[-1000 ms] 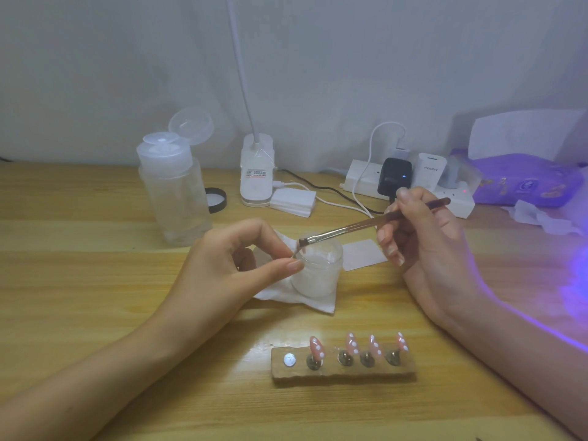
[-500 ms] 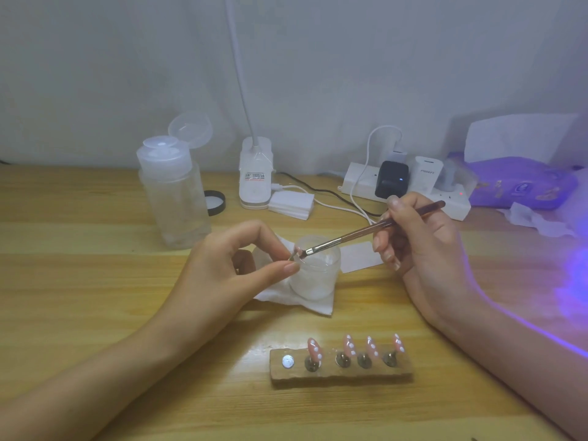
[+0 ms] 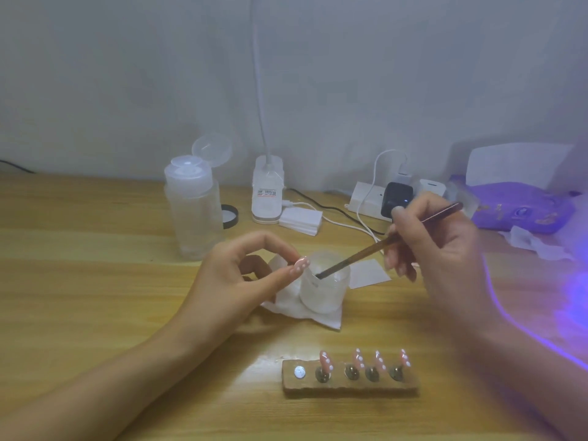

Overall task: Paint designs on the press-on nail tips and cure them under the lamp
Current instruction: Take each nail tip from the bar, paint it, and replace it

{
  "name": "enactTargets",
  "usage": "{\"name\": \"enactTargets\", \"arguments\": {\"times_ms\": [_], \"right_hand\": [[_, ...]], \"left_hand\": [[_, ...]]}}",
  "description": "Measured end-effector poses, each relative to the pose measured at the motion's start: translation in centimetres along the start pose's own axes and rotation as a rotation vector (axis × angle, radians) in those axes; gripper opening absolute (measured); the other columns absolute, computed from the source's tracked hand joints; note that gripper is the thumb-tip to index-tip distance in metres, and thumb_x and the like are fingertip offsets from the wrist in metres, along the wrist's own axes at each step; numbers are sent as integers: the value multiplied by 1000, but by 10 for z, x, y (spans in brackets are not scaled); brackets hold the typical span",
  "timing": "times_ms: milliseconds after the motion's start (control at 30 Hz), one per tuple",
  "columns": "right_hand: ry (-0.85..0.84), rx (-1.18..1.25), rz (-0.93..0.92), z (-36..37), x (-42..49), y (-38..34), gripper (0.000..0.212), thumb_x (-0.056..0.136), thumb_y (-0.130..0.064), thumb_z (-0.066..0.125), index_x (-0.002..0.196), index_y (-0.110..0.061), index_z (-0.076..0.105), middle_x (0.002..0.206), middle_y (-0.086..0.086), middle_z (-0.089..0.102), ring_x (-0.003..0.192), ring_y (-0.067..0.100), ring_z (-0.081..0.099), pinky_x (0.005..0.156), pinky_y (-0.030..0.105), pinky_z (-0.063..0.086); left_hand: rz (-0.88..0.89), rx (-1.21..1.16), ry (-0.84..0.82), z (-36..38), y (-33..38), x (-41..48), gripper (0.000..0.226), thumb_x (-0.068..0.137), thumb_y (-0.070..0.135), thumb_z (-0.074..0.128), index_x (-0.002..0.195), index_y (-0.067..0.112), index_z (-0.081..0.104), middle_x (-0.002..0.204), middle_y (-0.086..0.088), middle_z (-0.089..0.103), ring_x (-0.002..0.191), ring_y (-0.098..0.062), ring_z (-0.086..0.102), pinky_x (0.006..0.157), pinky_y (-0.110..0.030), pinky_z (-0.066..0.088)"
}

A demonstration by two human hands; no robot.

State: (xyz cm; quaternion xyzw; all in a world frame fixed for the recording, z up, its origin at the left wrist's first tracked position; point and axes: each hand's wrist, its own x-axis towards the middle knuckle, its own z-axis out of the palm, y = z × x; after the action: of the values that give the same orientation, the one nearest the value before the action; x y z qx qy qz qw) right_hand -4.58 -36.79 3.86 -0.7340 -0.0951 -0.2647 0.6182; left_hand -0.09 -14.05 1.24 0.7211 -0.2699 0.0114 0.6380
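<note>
My left hand [image 3: 241, 275] pinches a pink nail tip with white dots [image 3: 301, 265] between thumb and forefinger, just left of a frosted jar [image 3: 324, 288]. My right hand [image 3: 436, 246] grips a brown brush [image 3: 381, 246], whose bristle end dips inside the jar's mouth. Near the table's front edge a brown holder strip [image 3: 350, 381] carries several pink dotted nail tips [image 3: 326, 361] upright on studs; its leftmost stud [image 3: 299, 372] is bare.
The jar stands on a white wipe [image 3: 302, 313]. Behind it are a clear pump bottle [image 3: 192, 214] with lid flipped up, a black cap [image 3: 229, 216], a white lamp base [image 3: 267, 192], a power strip [image 3: 366, 200] with chargers, and a purple packet [image 3: 521, 206]. Violet light glows at right.
The brush tip has moved from the nail tip in my left hand down into the jar. My left hand now shows the dotted face of the nail tip.
</note>
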Motion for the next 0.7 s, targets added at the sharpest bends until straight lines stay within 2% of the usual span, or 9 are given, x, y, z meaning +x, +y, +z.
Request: {"name": "enactTargets", "arguments": {"times_ms": [100,200,333,400,567,633,700], "right_hand": [[-127,-84,-18,2,4,-11,30,94,-34,63,73,-14,54,55,10,62,45,18,53,44,23,42],[-177,-141,-21,4,5,-16,32,96,-30,63,75,-8,54,57,11,62,46,19,55,46,24,44],[-190,-142,13,9,3,-15,36,91,-32,61,75,-1,52,55,11,62,45,19,54,45,25,44],[-205,-142,18,10,1,-14,34,91,-30,62,74,-2,53,56,11,62,46,19,54,45,26,45],[-155,-102,-14,4,7,-17,30,94,-29,62,75,-7,55,56,12,62,44,20,54,44,24,44],[-111,-88,-33,0,10,-16,26,96,-26,59,75,-12,55,55,10,61,44,20,52,44,23,43],[-71,-68,-32,-4,11,-12,24,98,-25,57,78,-13,56,54,8,60,43,19,51,43,22,42]], "left_hand": [[11,11,-16,-1,-2,0,12,76,35,79,76,26,71,82,5,71,55,-7,58,50,-16,45],[42,29,-14,-2,-4,-1,15,79,34,83,75,27,70,87,7,68,58,-8,58,53,-22,48],[96,32,-14,-1,-4,0,16,75,43,77,77,30,68,97,9,65,63,-4,59,54,-14,42],[96,-8,-40,-1,-3,0,15,78,42,75,78,30,67,93,8,67,64,-5,60,52,-15,43],[86,-64,-64,-1,-3,-1,15,79,38,79,77,28,68,86,2,71,77,-11,65,52,-24,51],[73,-85,-39,-2,-3,-1,16,78,34,83,76,26,70,85,-1,71,83,-12,67,53,-24,52],[44,-91,-4,-1,-3,0,16,73,33,81,74,21,70,84,-5,72,80,-12,69,53,-22,52]]}}
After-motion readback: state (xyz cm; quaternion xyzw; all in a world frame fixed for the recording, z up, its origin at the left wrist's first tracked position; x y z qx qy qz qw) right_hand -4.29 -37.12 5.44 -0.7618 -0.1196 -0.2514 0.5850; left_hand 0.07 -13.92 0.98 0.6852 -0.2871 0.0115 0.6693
